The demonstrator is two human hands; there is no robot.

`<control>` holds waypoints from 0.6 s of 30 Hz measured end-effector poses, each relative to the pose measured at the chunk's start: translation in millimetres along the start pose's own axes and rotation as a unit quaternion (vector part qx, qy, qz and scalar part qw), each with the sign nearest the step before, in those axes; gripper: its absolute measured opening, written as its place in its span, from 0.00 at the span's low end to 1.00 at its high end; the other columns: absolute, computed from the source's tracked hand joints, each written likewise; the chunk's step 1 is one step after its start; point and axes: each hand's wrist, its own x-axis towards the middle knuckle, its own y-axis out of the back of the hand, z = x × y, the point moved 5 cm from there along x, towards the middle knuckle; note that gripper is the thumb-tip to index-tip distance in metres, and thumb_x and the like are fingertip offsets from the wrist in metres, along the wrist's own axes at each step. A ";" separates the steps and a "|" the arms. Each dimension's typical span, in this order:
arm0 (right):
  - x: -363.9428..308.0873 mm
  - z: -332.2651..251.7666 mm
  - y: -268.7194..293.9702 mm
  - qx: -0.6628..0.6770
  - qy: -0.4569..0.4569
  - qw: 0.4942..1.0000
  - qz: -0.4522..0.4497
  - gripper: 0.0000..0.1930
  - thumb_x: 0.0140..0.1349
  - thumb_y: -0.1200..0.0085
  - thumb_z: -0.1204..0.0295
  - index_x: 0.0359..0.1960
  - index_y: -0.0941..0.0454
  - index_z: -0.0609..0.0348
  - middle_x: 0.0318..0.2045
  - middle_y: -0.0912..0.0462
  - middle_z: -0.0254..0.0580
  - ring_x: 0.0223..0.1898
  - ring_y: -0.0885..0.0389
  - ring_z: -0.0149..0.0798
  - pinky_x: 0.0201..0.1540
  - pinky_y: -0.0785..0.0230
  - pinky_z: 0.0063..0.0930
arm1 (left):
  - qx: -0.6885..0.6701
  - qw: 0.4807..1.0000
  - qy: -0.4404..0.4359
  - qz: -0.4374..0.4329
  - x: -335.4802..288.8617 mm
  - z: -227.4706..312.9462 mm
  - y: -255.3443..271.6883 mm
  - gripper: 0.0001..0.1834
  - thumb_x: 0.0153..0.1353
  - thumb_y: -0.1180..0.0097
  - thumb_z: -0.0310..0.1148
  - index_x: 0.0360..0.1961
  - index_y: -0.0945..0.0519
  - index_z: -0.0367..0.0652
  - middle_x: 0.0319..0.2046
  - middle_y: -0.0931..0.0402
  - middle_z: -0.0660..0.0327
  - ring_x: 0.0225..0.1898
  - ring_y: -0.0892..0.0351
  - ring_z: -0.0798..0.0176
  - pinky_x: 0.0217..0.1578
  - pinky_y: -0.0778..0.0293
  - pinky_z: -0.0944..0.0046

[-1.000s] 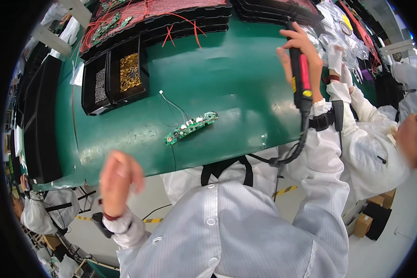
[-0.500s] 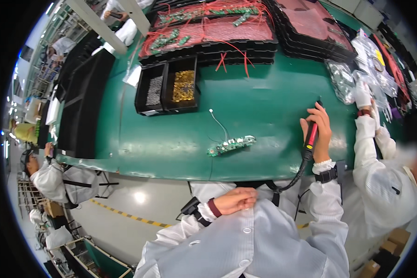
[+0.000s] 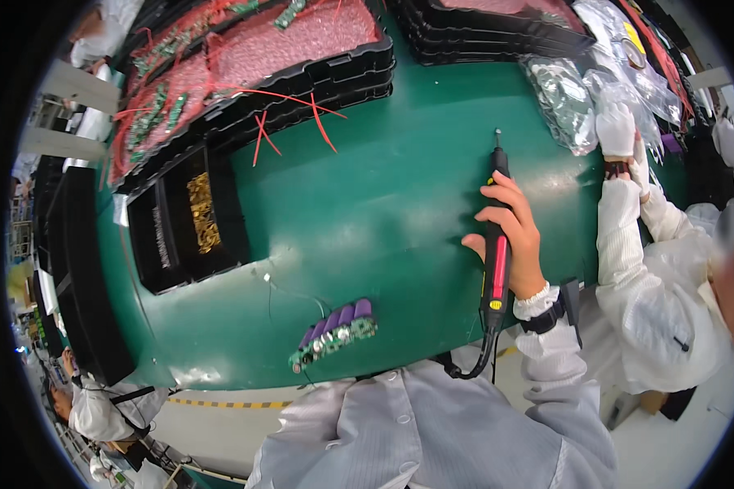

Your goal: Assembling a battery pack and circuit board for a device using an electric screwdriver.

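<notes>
**Screwdriver in right hand, circuit board at 8 o'clock**

Right fingers wrap loosely round the black-and-red tool, thumb jutting toward 9 o'clock; its bit points to 12. Left fingers are out of view, so their state cannot be told. From the right hand, the green board with purple cylinders lies well apart on the green mat. 2 black bins stand at 9, red-lined trays at 10.

Bright indoor light recorded; strong fisheye distortion.
Pale glare is scattered in patches over the green mat; the interiors of the black bins are sunk in shadow; the circuit board is slightly blurred; outer edges are bowed, corners blackened.
</notes>
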 end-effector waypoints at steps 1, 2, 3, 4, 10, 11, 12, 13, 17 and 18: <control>0.5 1.6 -2.0 -0.005 -0.010 1.000 -0.014 0.21 0.49 0.19 0.68 0.39 0.20 0.59 0.57 0.19 0.48 0.70 0.26 0.61 0.74 0.36 0.64 | 0.041 0.999 0.000 0.002 4.4 -6.6 -2.2 0.20 0.75 0.40 0.37 0.59 0.19 0.31 0.47 0.13 0.50 0.48 0.12 0.56 0.48 0.19 0.59; 1.9 1.2 -4.7 -0.016 -0.014 1.000 -0.017 0.22 0.48 0.18 0.67 0.39 0.20 0.59 0.57 0.19 0.48 0.70 0.26 0.61 0.74 0.36 0.64 | 0.089 0.996 0.000 0.009 6.3 -14.0 -2.3 0.20 0.75 0.40 0.37 0.59 0.19 0.30 0.46 0.13 0.50 0.48 0.12 0.56 0.48 0.19 0.59; 0.8 1.7 -2.5 -0.034 -0.024 0.999 -0.019 0.23 0.47 0.18 0.65 0.39 0.20 0.59 0.57 0.19 0.48 0.70 0.26 0.61 0.74 0.35 0.63 | 0.120 0.993 -0.002 0.003 8.9 -15.1 -3.8 0.20 0.75 0.40 0.36 0.59 0.19 0.30 0.46 0.13 0.50 0.48 0.12 0.56 0.48 0.19 0.59; 1.7 2.0 -1.1 -0.054 -0.023 0.998 -0.027 0.24 0.46 0.18 0.64 0.39 0.19 0.59 0.57 0.18 0.49 0.70 0.26 0.63 0.72 0.33 0.62 | 0.137 0.991 -0.007 -0.004 13.7 -14.5 -5.2 0.20 0.75 0.40 0.36 0.59 0.19 0.30 0.46 0.13 0.49 0.48 0.12 0.56 0.48 0.19 0.59; -7.0 5.7 -3.7 -0.107 -0.051 0.993 -0.017 0.25 0.50 0.20 0.57 0.40 0.18 0.60 0.59 0.18 0.52 0.70 0.27 0.65 0.68 0.27 0.58 | 0.229 0.973 -0.004 -0.017 7.3 -39.1 -13.7 0.20 0.74 0.39 0.35 0.59 0.19 0.30 0.45 0.12 0.49 0.48 0.12 0.55 0.48 0.19 0.58; -10.2 4.8 -2.7 -0.114 -0.055 0.992 -0.009 0.25 0.51 0.20 0.57 0.40 0.18 0.60 0.59 0.18 0.53 0.71 0.27 0.65 0.68 0.27 0.57 | 0.242 0.970 -0.006 -0.022 5.1 -41.4 -15.2 0.20 0.73 0.39 0.35 0.59 0.19 0.30 0.45 0.12 0.49 0.48 0.12 0.55 0.48 0.19 0.58; -11.5 6.7 -2.1 -0.115 -0.064 0.991 -0.006 0.25 0.51 0.20 0.57 0.40 0.18 0.60 0.59 0.18 0.53 0.71 0.27 0.65 0.68 0.27 0.57 | 0.253 0.967 -0.011 -0.021 8.3 -42.9 -16.4 0.20 0.73 0.39 0.35 0.59 0.19 0.30 0.45 0.12 0.48 0.48 0.12 0.55 0.48 0.19 0.58; -10.2 4.0 -1.9 -0.109 -0.065 0.992 -0.006 0.25 0.50 0.20 0.58 0.40 0.18 0.61 0.59 0.18 0.53 0.70 0.26 0.65 0.68 0.27 0.57 | 0.265 0.964 -0.016 -0.024 7.2 -45.8 -17.3 0.20 0.73 0.39 0.35 0.59 0.19 0.30 0.45 0.12 0.48 0.48 0.12 0.55 0.49 0.19 0.58; -2.1 0.1 -1.9 -0.103 -0.051 0.993 0.006 0.23 0.48 0.18 0.63 0.39 0.18 0.60 0.59 0.17 0.53 0.69 0.25 0.65 0.67 0.26 0.57 | 0.331 0.943 -0.043 -0.017 14.6 -59.0 -15.4 0.21 0.72 0.38 0.35 0.59 0.19 0.30 0.44 0.12 0.48 0.48 0.12 0.54 0.49 0.19 0.57; -0.8 -0.9 -2.6 -0.093 -0.049 0.994 0.019 0.23 0.46 0.18 0.67 0.39 0.18 0.60 0.59 0.17 0.52 0.69 0.24 0.65 0.66 0.26 0.56 | 0.348 0.936 -0.051 -0.012 15.7 -62.7 -14.3 0.21 0.72 0.38 0.34 0.59 0.19 0.30 0.44 0.12 0.48 0.47 0.12 0.54 0.49 0.19 0.57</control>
